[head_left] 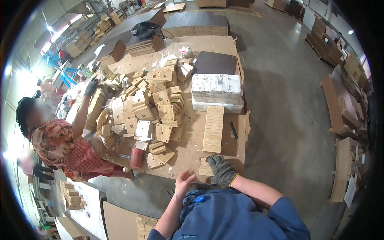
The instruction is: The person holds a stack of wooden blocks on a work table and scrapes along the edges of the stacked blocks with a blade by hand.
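Observation:
My right hand (222,171), in a grey knitted glove, lies over a short stack of thin wooden pieces (205,167) at the table's near edge. Its fingers bend over the far end of that stack, and the palm hides its right side. My left hand (184,182) is bare and hovers by the table edge, left of the stack. Its fingers are loosely apart with nothing visible in them. Just beyond the glove, a long row of thin wooden pieces (213,130) runs up to white wrapped blocks (217,90).
A heap of drilled wooden blocks (160,106) covers the table's middle. A red cylinder (136,158) stands at the near left, a black strip (233,130) at the right. A dark panel (216,63) lies behind. Another person (64,140) reaches across from the left.

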The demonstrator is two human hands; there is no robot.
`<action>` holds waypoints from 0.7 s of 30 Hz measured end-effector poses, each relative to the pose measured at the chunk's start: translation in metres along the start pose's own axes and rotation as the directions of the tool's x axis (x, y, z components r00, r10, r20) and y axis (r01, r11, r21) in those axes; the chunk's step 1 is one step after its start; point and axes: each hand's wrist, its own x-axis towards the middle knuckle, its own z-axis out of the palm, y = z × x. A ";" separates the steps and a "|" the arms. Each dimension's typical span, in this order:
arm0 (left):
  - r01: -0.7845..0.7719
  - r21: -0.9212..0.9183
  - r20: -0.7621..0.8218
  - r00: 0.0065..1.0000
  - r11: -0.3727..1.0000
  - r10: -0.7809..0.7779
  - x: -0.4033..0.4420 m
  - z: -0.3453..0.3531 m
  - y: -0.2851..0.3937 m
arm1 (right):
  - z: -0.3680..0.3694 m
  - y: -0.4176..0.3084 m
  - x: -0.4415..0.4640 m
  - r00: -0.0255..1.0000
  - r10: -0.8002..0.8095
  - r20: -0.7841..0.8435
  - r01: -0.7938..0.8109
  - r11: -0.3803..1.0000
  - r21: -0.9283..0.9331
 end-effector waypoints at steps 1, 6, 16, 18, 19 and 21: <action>-0.005 0.005 -0.004 1.000 1.000 0.005 0.000 0.002 0.002 | 0.000 0.000 -0.002 1.000 0.004 -0.007 -0.004 1.000 0.005; -0.196 0.198 -0.070 0.974 0.960 0.213 -0.001 0.014 0.042 | 0.001 -0.003 -0.004 0.997 0.077 -0.013 -0.077 0.996 -0.036; -0.735 0.677 0.654 0.576 -0.039 0.490 0.056 0.072 0.132 | -0.063 -0.013 -0.026 0.986 0.162 0.028 -0.164 0.982 0.093; -0.738 0.649 0.754 0.592 -0.184 0.284 0.076 0.088 0.133 | -0.069 -0.011 -0.029 0.980 0.194 -0.053 -0.184 0.971 0.151; -0.721 0.656 0.754 0.638 -0.224 0.157 0.085 0.096 0.128 | -0.070 -0.008 -0.026 0.978 0.182 -0.100 -0.162 0.970 0.181; -0.707 0.655 0.756 0.602 -0.267 0.259 0.097 0.106 0.115 | -0.065 -0.001 -0.026 0.969 0.164 -0.183 -0.139 0.980 0.144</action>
